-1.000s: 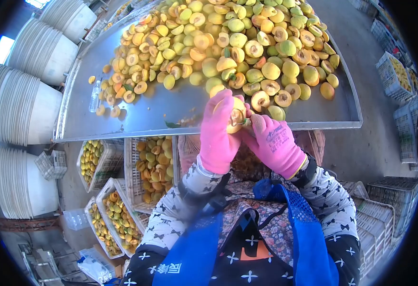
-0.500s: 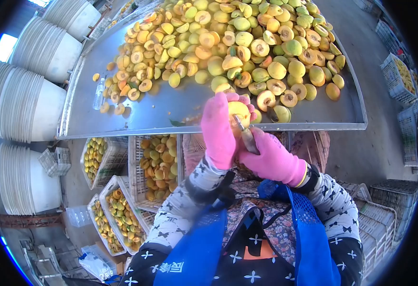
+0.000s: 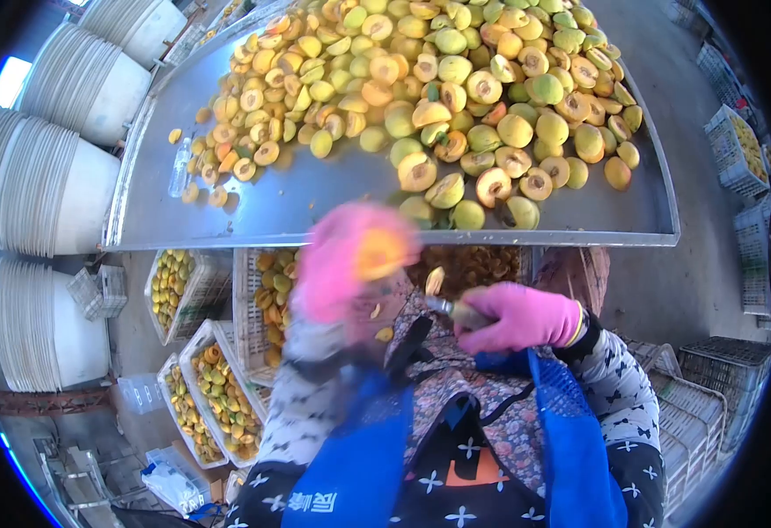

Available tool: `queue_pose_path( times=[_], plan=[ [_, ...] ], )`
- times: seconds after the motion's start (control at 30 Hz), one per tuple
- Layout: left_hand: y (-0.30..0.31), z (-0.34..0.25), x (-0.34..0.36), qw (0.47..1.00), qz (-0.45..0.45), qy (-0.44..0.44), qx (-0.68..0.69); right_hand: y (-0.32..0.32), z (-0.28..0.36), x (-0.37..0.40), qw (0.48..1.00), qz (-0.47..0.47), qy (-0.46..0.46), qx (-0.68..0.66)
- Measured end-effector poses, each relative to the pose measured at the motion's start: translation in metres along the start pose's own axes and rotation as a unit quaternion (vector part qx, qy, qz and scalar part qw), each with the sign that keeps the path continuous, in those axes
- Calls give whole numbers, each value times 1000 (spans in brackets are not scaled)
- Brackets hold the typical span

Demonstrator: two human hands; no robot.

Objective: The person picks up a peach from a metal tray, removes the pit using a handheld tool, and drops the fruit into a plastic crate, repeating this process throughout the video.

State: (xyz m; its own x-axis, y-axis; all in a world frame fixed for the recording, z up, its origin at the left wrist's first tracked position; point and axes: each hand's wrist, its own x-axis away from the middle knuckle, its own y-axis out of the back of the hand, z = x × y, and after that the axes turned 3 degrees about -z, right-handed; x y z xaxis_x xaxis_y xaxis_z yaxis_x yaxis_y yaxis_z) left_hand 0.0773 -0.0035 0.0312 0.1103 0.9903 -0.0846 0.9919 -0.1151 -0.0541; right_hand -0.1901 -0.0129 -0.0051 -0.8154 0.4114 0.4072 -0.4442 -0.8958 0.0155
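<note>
My left hand (image 3: 346, 260), in a pink glove and smeared by motion, holds an orange-yellow fruit piece (image 3: 380, 253) in front of the table's near edge. In a matching pink glove, my right hand (image 3: 513, 319) grips a small tool (image 3: 458, 311) with a metal end pointing left. A small brownish piece (image 3: 435, 282) is just above the tool's tip, and yellow bits (image 3: 384, 334) show lower left of it. Beyond my hands, halved yellow-green fruits (image 3: 416, 172) are heaped on the metal table (image 3: 289, 211).
A clear plastic bottle (image 3: 180, 167) lies at the table's left. Fruit-filled crates (image 3: 187, 304) stand below the table, one (image 3: 491, 264) holding brown pieces. Stacked white tubs (image 3: 33, 185) are at the left, and more crates (image 3: 689, 422) at the right.
My left hand has moved left with the fruit piece, away from the tool. My right hand has dropped slightly with the tool. A small piece now shows near its tip.
</note>
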Motion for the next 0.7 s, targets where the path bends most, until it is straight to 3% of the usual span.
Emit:
queue_pose_path(
  times=[0.03,0.07,0.13,0.17,0.23,0.27,0.3,0.37,0.43,0.53,0.57,0.67,0.7],
  plan=[
    [48,7,15,970,15,-47,-236,5,-7,4,997,-16,-15,77],
    [67,-1,29,975,-95,23,-201,8,-12,8,988,-32,-32,149],
    [86,-14,45,932,-318,91,-145,18,-29,10,983,-76,-109,130],
    [86,-6,41,921,-274,3,-278,22,-30,12,973,-126,-136,137],
    [80,16,18,817,-168,-173,-523,31,-46,14,943,-259,-57,200],
    [44,15,-2,957,-219,8,-188,33,-54,19,918,-324,-19,226],
    [29,27,-22,968,-181,68,-161,35,-47,32,911,-334,3,241],
    [-2,55,-63,953,-144,129,-234,36,-34,52,926,-321,-23,197],
    [-6,94,-94,903,27,-134,-407,32,-27,67,940,-309,-46,138],
    [-9,118,-122,811,190,-185,-521,20,-44,68,921,-370,-12,117],
    [-2,134,-133,824,247,-175,-480,17,-42,68,922,-375,-28,87],
    [-11,88,-143,800,322,51,-503,16,-43,58,921,-381,-5,78],
    [-14,84,-143,776,304,52,-550,16,-44,53,919,-388,12,65]
  ],
)
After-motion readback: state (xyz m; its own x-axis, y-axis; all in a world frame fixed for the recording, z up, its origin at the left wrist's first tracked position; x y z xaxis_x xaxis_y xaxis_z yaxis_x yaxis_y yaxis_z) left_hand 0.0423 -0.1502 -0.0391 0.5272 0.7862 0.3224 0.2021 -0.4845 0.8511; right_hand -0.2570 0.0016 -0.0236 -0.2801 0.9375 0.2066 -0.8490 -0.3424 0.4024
